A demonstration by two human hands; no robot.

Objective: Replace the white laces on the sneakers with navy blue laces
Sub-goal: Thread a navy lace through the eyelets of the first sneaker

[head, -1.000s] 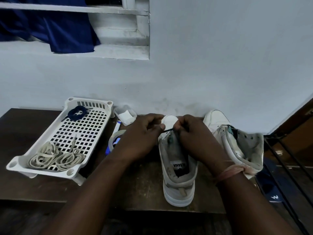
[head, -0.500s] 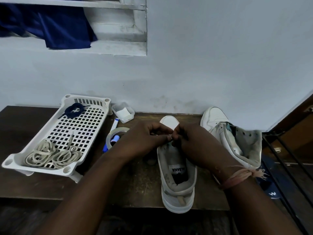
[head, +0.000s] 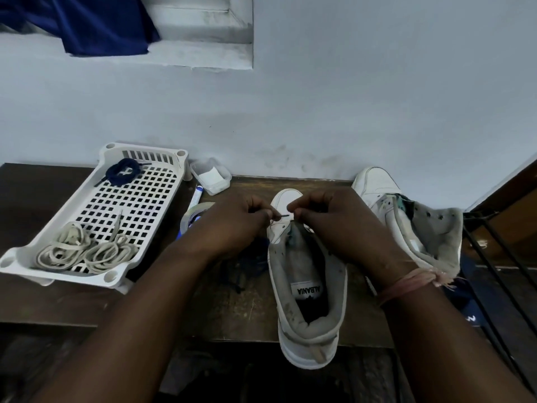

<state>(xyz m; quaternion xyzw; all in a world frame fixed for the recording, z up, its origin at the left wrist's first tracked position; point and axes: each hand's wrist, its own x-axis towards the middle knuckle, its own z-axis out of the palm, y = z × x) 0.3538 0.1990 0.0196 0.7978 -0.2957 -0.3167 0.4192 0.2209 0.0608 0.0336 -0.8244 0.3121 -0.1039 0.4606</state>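
Against a pale wall, on the dark worktop (head: 232,309), both hands' grips, left hand (head: 232,225) and right hand (head: 340,228), pinch the limp, light navy lace (head: 283,217) by its stiff tip, just above the near sneaker (head: 308,289) toe eyelets.

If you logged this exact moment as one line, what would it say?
step: threading navy lace at toe eyelets | left hand: pinching lace | right hand: pinching lace | near sneaker: unlaced | white laces: in tray

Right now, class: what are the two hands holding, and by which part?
Both hands, left and right, pinch the thin navy blue lace at its tip end, above the front of the near white sneaker.
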